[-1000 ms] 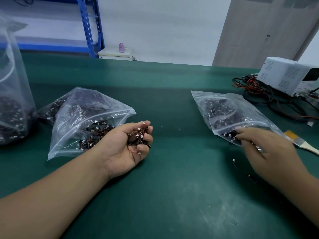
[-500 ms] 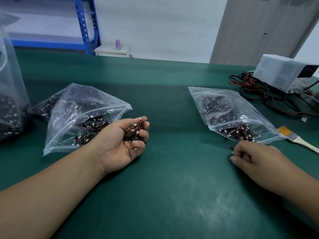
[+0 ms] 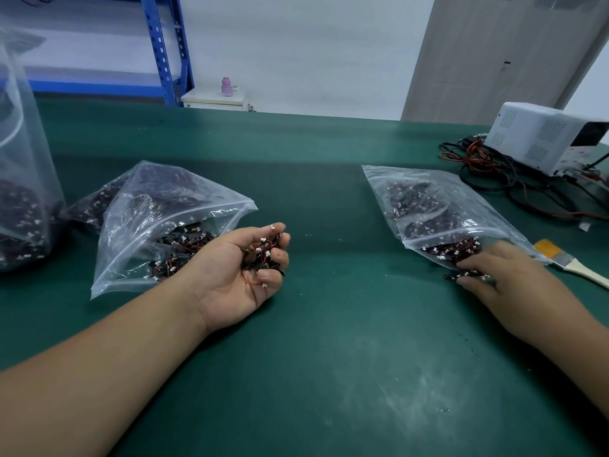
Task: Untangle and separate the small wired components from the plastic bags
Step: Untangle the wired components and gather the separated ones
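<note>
Presently the left hand (image 3: pixel 244 275) lies palm up on the green mat (image 3: pixel 329 374), left of centre, fingers curled around a clump of wired components (image 3: pixel 265 252) with white plugs and red-black leads. Just beside its wrist, a clear left bag (image 3: pixel 158 219) lies open-mouthed, with more components inside. The right hand (image 3: pixel 507 278) is palm down at the mouth of the right bag (image 3: pixel 438 209), fingertips over a few loose components (image 3: pixel 468 276) on the mat. Whether it pinches them or only touches them cannot be told from this angle. A tall bag (image 3: pixel 23 192) stands at the far left edge. Near right of the right bag lies a brush (image 3: pixel 573 263), and farther right a white box (image 3: pixel 540 136) sits among cables (image 3: pixel 487 169).
</note>
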The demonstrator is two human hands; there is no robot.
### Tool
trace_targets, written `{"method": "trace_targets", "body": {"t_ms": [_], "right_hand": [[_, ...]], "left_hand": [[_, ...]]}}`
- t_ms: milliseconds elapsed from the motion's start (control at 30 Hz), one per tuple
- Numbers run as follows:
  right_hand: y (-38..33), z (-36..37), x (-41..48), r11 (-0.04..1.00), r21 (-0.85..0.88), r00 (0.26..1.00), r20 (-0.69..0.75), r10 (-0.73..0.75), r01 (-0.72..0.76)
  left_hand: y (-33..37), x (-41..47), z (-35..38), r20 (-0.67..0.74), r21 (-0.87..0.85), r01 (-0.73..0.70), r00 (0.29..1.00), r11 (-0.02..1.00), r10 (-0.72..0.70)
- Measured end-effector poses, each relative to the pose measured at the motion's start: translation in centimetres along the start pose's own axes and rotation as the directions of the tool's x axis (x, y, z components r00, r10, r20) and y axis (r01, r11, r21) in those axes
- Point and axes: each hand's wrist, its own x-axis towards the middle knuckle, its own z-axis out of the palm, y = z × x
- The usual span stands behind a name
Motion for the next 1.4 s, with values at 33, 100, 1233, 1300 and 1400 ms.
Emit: {"method": "trace_targets", "body": {"t_ms": [33,100,1233,1300,1400], "right_hand": [[0.0,0.0,0.0,1.0,-0.001,0.999,-0.026,-0.029,0.029],[-0.1,0.2,0.0,0.997,-0.018,0.995,-0.064,-0.078,0.077],[-4.6,2.2,0.5,0.844,0.096,0.724,-0.571,-0.387,0.527],[-6.4,2.8,0.5,0.774,0.111,0.698,-0.525,-0.487,0.623],[-9.8,3.6,1.1,0.711,0.139,0.682,-0.458,-0.571,0.689]], "left_hand": [[0.0,0.0,0.0,0.001,0.001,-0.001,1.0,1.0,0.001],[0.0,0.0,0.0,0.003,0.007,-0.001,1.0,1.0,0.001],[-0.9,0.1,1.0,-0.064,0.2,-0.111,0.99,0.974,0.126],[-0.9,0.0,1.1,-0.069,0.224,-0.116,0.988,0.968,0.135],[-1.1,-0.1,1.3,-0.057,0.287,-0.131,0.987,0.949,0.153]]}}
